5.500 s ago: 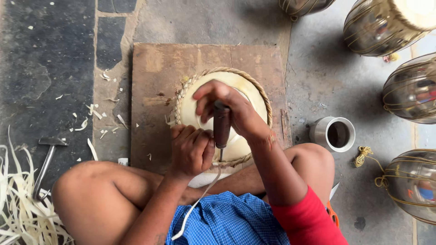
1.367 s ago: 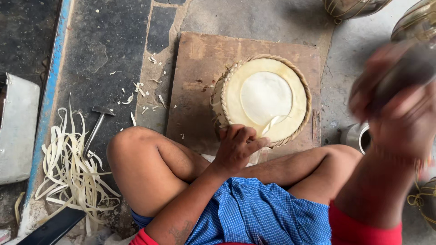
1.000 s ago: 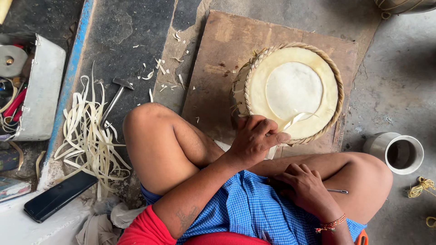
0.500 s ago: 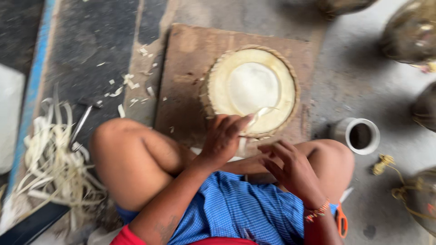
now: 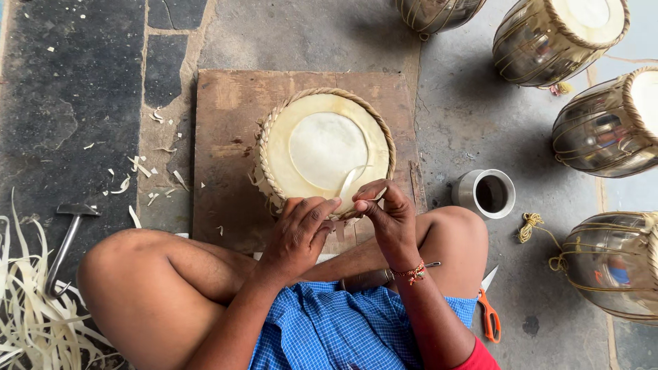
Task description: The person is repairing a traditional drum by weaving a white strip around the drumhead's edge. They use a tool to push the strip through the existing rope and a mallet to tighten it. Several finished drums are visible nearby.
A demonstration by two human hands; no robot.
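Note:
A round drum head (image 5: pixel 325 147) of pale hide with a braided rim lies on a wooden board (image 5: pixel 226 137) on the floor. My left hand (image 5: pixel 298 229) rests on the near rim, fingers spread over the braid. Beside it, my right hand (image 5: pixel 387 216) pinches a thin pale hide strip (image 5: pixel 347 183) that curves up from the near rim. A dark-handled tool (image 5: pixel 373 277) lies across my lap between my legs.
A metal cup (image 5: pixel 488 193) stands right of the board. Several metal drum shells (image 5: pixel 603 130) line the right side. Orange-handled scissors (image 5: pixel 488 316) lie by my right knee, a hammer (image 5: pixel 68 233) and pale hide shavings (image 5: pixel 31 322) at left.
My right hand put the dark-handled tool down in my lap and came back to the rim, taking the strip. The camera swung left and back.

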